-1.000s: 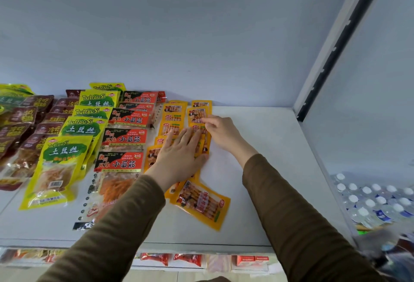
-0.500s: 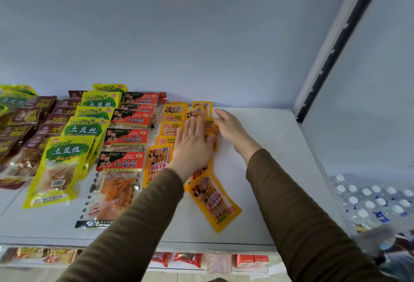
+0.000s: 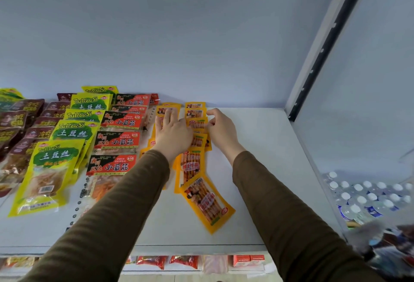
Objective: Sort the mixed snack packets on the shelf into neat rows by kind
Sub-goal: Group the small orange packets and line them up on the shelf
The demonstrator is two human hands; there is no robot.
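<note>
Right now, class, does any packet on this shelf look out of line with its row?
Yes. The nearest orange packet lies turned at a slant at the front of the right-hand orange row, while the packets behind it run roughly straight.

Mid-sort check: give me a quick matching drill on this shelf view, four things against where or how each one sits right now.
Things:
1. left hand
2. right hand
3. front orange packet
4. yellow-green packets

Places or states:
A. lies tilted at the near end of the orange rows, out of line
B. fingers flat on the left orange row
C. in a row left of the red-and-black packets
D. fingers curled at the right edge of the right orange row

Pairs: 1-B, 2-D, 3-A, 4-C
</note>
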